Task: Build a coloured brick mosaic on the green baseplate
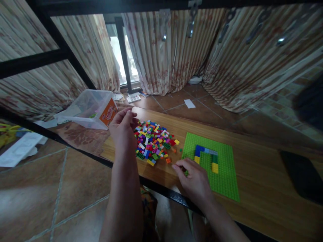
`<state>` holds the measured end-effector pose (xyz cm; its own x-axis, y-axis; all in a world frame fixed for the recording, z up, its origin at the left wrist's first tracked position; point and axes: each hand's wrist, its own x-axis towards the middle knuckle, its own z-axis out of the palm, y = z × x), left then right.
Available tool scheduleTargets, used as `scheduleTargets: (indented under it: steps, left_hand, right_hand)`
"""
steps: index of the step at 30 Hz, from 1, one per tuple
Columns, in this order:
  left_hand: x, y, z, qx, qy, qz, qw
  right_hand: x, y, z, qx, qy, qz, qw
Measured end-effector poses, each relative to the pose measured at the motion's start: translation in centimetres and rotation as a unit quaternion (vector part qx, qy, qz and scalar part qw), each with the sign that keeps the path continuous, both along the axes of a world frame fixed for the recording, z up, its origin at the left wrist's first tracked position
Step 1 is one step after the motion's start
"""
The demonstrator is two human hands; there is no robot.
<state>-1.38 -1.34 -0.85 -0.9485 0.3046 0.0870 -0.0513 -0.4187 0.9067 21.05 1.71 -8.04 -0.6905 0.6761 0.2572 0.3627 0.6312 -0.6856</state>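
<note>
Desk [257, 168], wooden. Clear box [98, 123], orange-labelled, at left. Green baseplate [224, 188], flat on desk. Multicoloured brick heap [153, 139], left of baseplate. Left hand [123, 125], raised beside heap, fingers bent nearly together; right hand [193, 174], by baseplate's left edge, fingers curled; contents of either, cannot tell. Three-sided brick outline [207, 150], on baseplate.

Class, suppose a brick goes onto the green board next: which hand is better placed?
Probably the right hand, which is close to the green board and its bricks; the left hand is farther off, between the plastic box and brick pile.
</note>
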Motion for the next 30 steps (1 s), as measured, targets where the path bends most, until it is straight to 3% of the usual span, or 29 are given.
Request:
scheduleTargets:
  steps: [8,14,20,30]
  left_hand:
    - [-2.5,-2.3,0.6,0.091,-0.128,0.071,0.985]
    - [-3.5,-3.5,1.0,0.128,-0.176,0.074,0.973]
    - [-3.8,-3.7,0.7,0.125,-0.187,0.065,0.972]
    - [-4.0,-3.6,0.5,0.089,-0.160,0.022,0.983]
  right_hand:
    - [-3.2,-1.7,-1.5,0.008,0.033,0.040,0.999]
    - [-5.8,-3.3,-1.6,0.098,0.039,0.051,0.993]
    - [-9.4,-4.6,-1.9,0.169,-0.026,0.033,0.985]
    - [-10.8,-4.6,-2.7,0.149,-0.054,0.007,0.987]
